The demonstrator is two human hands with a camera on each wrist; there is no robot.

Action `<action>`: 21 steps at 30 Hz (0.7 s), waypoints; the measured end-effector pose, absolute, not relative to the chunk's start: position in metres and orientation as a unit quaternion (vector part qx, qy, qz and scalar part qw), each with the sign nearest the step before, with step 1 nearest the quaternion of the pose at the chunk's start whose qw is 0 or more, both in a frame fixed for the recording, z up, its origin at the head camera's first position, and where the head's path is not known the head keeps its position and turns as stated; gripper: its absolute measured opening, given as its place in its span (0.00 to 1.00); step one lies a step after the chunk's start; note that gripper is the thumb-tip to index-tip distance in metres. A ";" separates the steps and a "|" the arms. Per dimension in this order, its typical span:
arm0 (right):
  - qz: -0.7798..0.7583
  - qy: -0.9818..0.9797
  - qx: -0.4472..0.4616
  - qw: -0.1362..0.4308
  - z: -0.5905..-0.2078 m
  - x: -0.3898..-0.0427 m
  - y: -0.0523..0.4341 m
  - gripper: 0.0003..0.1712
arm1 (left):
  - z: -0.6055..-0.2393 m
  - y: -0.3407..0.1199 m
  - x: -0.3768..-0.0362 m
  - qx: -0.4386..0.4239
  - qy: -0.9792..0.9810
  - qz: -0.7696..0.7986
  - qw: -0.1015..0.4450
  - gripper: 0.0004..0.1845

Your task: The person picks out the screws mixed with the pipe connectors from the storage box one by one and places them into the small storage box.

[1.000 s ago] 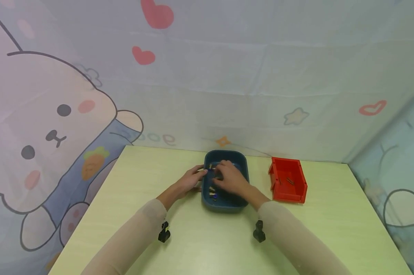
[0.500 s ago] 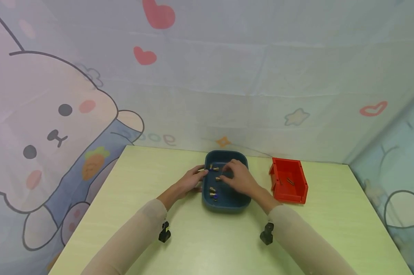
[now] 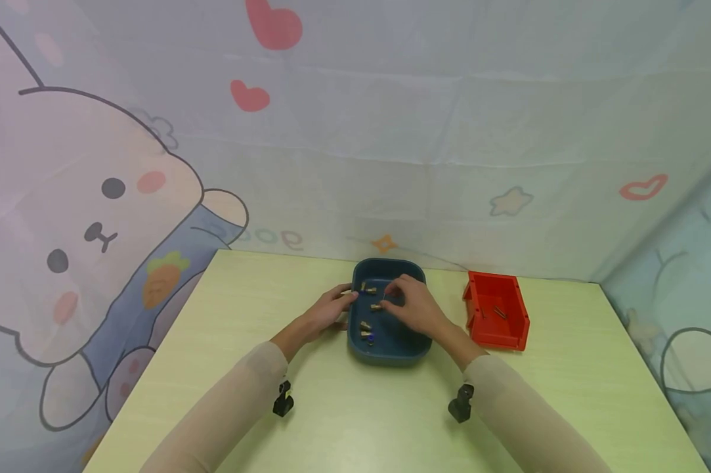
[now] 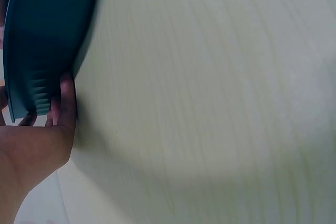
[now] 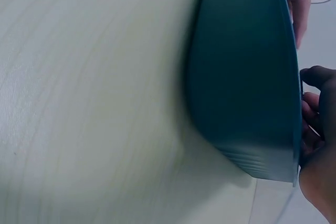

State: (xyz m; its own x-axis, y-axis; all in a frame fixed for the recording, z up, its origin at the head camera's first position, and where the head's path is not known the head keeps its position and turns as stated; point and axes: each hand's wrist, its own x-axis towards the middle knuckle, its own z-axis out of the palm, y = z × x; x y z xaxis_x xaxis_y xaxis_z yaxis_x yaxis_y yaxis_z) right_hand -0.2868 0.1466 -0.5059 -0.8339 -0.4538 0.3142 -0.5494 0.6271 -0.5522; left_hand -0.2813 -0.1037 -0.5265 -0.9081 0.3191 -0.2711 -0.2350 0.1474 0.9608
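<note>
A dark blue plastic basin [image 3: 388, 360] stands on the table, with several small brass fittings [image 3: 365, 335] along its left side, some with blue parts. My left hand [image 3: 325, 310] holds the basin's left wall, thumb at the rim and fingers along the outside, as the left wrist view also shows. Over the basin's middle, my right hand [image 3: 415, 307] pinches a thin, pale, pin-like piece [image 3: 383, 296] between thumb and forefinger; its exact kind is too small to tell. One brass fitting [image 3: 375, 307] lies right by the thumb tip. The basin wall partly hides the right fingers in the right wrist view.
To the right stands a red open-front bin [image 3: 497, 341] with several thin brass-coloured pieces [image 3: 499, 312] inside. The pale yellow table [image 3: 355, 420] meets a printed cloth backdrop [image 3: 355, 164] just behind the basin.
My right hand has drawn back to the right from the basin's left side, uncovering brass fittings. Over the last half second it has hardly moved. The left hand stays on the basin.
</note>
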 end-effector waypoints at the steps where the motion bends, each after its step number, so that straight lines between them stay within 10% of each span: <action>1: 0.330 -0.899 0.279 0.071 -0.505 -0.286 0.147 0.13 | -0.527 -0.104 -0.281 0.029 0.727 0.653 0.213 0.33; 21: 0.350 -0.894 0.274 0.063 -0.477 -0.280 0.187 0.14 | -0.524 -0.102 -0.279 0.023 0.730 0.649 0.212 0.33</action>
